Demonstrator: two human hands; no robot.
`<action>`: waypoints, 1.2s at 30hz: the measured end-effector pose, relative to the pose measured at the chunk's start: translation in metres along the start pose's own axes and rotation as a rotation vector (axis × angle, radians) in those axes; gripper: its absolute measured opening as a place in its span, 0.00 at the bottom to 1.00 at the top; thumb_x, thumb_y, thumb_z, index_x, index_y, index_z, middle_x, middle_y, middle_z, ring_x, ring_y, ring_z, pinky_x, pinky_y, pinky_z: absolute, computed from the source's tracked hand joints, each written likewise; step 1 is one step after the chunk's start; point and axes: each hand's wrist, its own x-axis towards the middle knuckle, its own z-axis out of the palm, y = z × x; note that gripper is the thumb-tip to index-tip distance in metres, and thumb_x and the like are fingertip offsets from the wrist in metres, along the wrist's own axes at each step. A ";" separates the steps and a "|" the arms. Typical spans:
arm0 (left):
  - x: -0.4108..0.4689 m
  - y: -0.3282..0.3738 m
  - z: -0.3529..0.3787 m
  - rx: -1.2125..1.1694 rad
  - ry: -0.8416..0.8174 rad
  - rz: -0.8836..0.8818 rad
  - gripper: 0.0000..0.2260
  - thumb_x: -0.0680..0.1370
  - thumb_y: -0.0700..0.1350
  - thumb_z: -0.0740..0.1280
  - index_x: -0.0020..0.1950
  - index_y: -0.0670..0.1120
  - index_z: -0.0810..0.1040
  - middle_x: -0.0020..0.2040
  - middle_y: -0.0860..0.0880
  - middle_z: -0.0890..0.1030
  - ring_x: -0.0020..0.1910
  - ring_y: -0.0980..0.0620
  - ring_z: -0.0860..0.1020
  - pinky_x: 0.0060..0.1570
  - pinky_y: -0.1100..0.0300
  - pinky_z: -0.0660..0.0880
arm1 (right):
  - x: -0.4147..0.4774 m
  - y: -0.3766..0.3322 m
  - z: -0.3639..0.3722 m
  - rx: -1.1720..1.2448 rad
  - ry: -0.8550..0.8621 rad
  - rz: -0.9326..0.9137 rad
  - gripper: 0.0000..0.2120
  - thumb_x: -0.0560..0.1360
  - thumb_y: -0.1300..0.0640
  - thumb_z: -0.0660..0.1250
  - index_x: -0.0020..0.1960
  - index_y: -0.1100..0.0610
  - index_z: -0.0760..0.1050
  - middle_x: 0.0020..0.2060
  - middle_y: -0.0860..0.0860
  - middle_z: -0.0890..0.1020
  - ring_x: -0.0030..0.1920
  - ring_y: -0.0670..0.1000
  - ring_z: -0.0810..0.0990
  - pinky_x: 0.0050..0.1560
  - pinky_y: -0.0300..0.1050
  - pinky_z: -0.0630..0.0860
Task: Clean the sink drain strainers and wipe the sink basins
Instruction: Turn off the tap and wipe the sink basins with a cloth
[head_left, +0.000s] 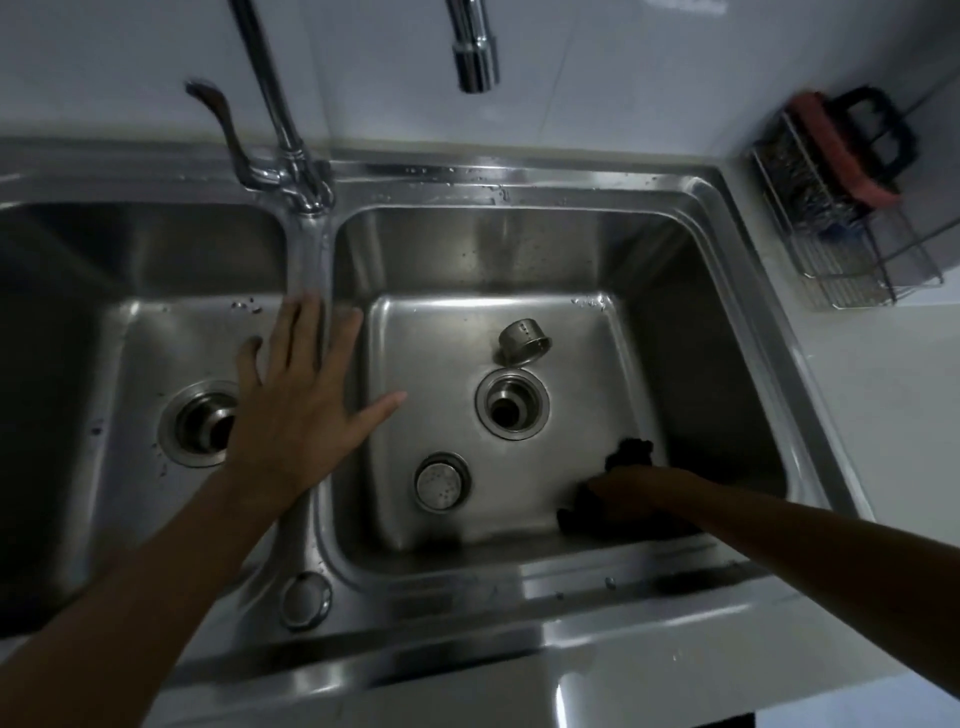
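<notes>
A steel double sink fills the view. My left hand (296, 410) lies flat with fingers spread on the divider (310, 254) between the basins. Down in the right basin (571, 249), my right hand (631, 493) presses a dark cloth (631, 454) against the floor at the front right corner. The right drain (511, 405) is uncovered. One strainer basket (523, 340) lies tipped on its side just behind the drain. A second strainer (442, 480) sits upright on the basin floor, front left of the drain. The left basin's drain (200, 423) is partly hidden by my left hand.
A tap (296, 156) with a lever handle rises from the divider's back; its spout (475, 57) hangs above the right basin. A wire rack (841, 208) holding a scrub brush and scourers stands on the white counter at the right. A round cap (305, 600) sits on the front rim.
</notes>
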 end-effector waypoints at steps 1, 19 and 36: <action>-0.006 0.001 0.001 0.011 -0.019 0.011 0.46 0.76 0.77 0.48 0.84 0.47 0.59 0.84 0.38 0.53 0.83 0.37 0.53 0.73 0.30 0.60 | -0.002 -0.006 -0.001 -0.008 0.000 -0.063 0.19 0.83 0.56 0.61 0.71 0.61 0.73 0.70 0.61 0.75 0.71 0.60 0.73 0.70 0.53 0.69; -0.214 -0.108 -0.031 0.014 -0.054 -0.240 0.35 0.84 0.68 0.50 0.86 0.49 0.52 0.86 0.43 0.49 0.85 0.43 0.50 0.76 0.34 0.61 | -0.068 -0.309 -0.033 -0.130 0.909 -0.967 0.09 0.75 0.55 0.66 0.48 0.49 0.85 0.48 0.47 0.83 0.48 0.49 0.75 0.50 0.39 0.66; -0.087 -0.308 -0.047 -0.035 0.036 -0.360 0.40 0.78 0.76 0.38 0.85 0.55 0.39 0.84 0.42 0.37 0.84 0.41 0.37 0.78 0.35 0.40 | 0.088 -0.528 -0.072 -0.061 0.143 -0.592 0.21 0.86 0.66 0.49 0.76 0.75 0.56 0.76 0.73 0.58 0.77 0.70 0.57 0.75 0.53 0.50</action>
